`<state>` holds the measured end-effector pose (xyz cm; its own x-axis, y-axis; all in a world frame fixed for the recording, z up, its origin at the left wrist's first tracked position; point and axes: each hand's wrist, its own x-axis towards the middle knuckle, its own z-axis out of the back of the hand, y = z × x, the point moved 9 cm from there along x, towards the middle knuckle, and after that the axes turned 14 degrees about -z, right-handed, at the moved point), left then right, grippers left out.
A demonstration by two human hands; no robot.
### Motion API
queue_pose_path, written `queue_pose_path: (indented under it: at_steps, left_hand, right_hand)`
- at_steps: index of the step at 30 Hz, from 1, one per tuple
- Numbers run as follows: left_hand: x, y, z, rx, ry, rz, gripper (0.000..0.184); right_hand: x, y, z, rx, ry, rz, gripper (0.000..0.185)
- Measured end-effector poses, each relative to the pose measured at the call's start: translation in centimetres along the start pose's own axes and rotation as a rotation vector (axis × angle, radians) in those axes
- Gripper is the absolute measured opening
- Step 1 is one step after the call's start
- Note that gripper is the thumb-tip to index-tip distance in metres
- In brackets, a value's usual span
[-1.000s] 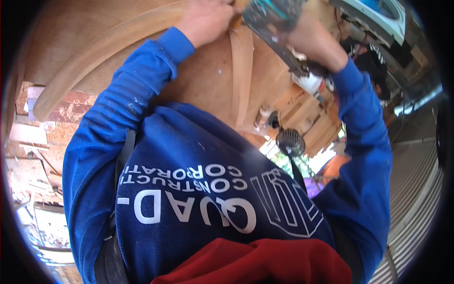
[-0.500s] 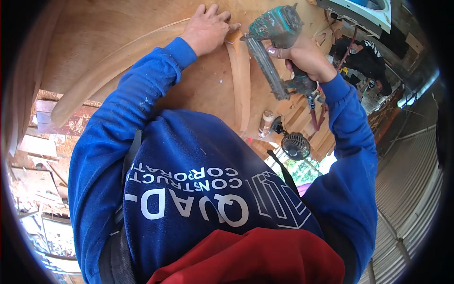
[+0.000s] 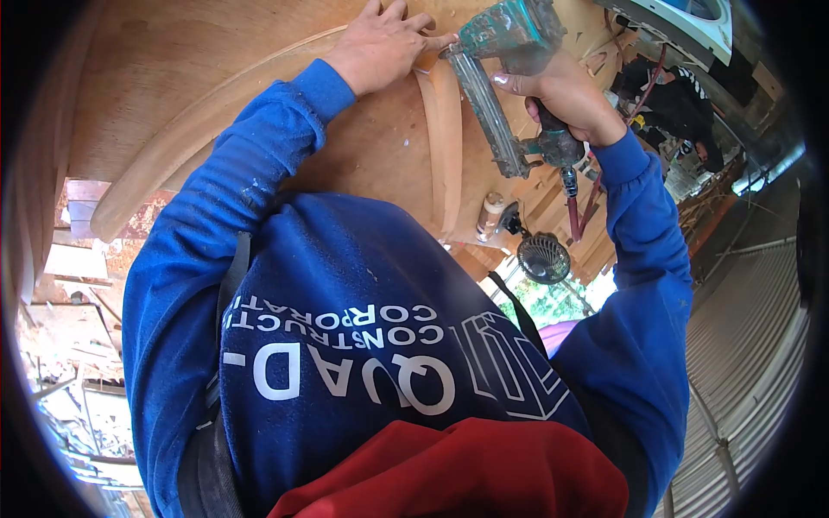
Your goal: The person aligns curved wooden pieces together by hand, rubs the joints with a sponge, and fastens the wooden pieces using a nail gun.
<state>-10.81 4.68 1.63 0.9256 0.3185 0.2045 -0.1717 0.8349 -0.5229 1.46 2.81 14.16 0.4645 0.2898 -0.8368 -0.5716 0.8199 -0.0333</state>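
Note:
My right hand grips a worn green pneumatic nail gun by its handle, with a hose running down from it. The gun's nose points left, close to the end of a curved wooden piece. My left hand lies with fingers spread over the joint between that piece and a longer curved wooden rail. Its index fingertip is right beside the nose of the gun. Whether the nose touches the wood I cannot tell.
Both pieces lie on a plywood surface. A small bottle and a small fan stand near its edge, beside wooden strips. A red hose hangs nearby. Another person is at the upper right.
The nail gun has shifted slightly up and right in view, and its nose is now nearer my left index fingertip. My left hand has moved slightly up with the view.

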Motion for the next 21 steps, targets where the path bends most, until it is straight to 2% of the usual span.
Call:
queue_pose_path:
  at_steps: [12, 21]
  left_hand:
    - [0.0, -0.1, -0.4, 0.010, -0.006, 0.021, 0.072]
    - [-0.1, -0.2, -0.2, -0.002, -0.010, 0.005, 0.072]
  right_hand:
    - [0.2, 0.2, -0.2, -0.022, -0.008, 0.032, 0.021]
    - [0.2, 0.8, -0.2, -0.179, -0.088, -0.031, 0.023]
